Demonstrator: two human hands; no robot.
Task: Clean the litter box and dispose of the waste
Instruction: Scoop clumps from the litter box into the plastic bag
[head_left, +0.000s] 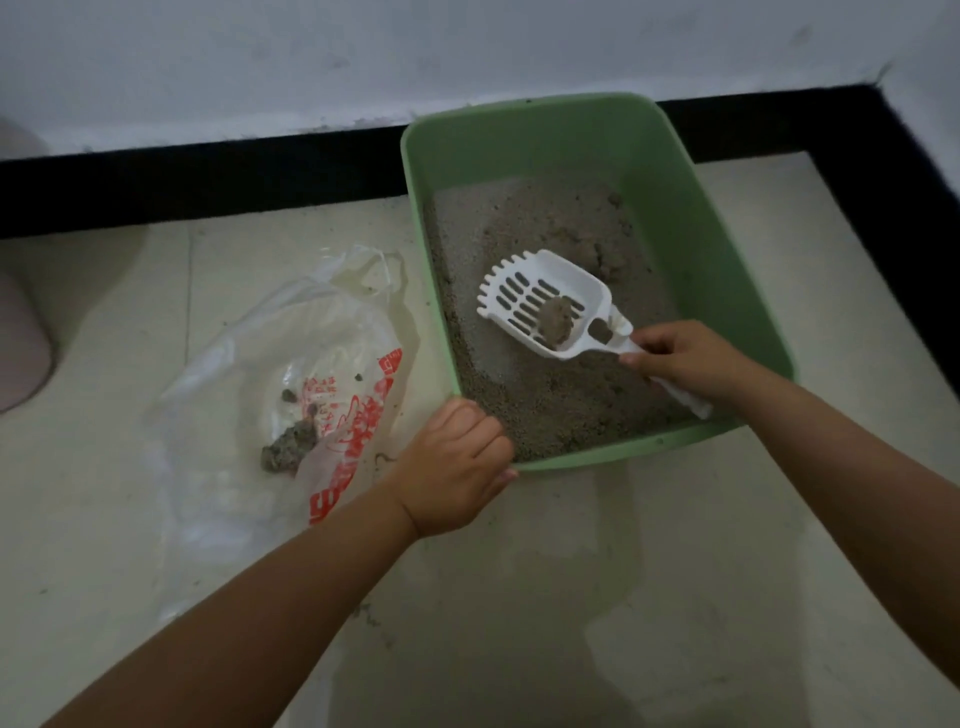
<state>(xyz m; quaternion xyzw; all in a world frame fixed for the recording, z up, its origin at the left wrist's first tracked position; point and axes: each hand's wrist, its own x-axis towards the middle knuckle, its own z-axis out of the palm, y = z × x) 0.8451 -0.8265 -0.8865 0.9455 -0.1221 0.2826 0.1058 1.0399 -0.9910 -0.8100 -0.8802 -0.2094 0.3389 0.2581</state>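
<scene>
A green litter box sits on the pale tiled floor, its far end close to the black skirting strip that runs along the foot of the white wall. Grey litter covers the bottom of the box unevenly, heaped toward the far right and thinner along the left wall. The person's left hand has its fingers curled over the near left corner of the box rim, gripping it. Their right hand is closed round the handle of a white slotted scoop, which is held inside the box with its toothed front edge pointing far and left. A single grey clump rests in the scoop near the handle end, on the slots. Whether the scoop touches the litter beneath it, I cannot tell. Just left of the box a clear plastic bag with red print lies spread open on the floor, and several clumps of waste already lie in it, the biggest toward the near side. A few stray grains are scattered on the tiles around the bag and near the left forearm. At the far left edge of the room, part of a rounded pale object shows, too cut off to identify.
</scene>
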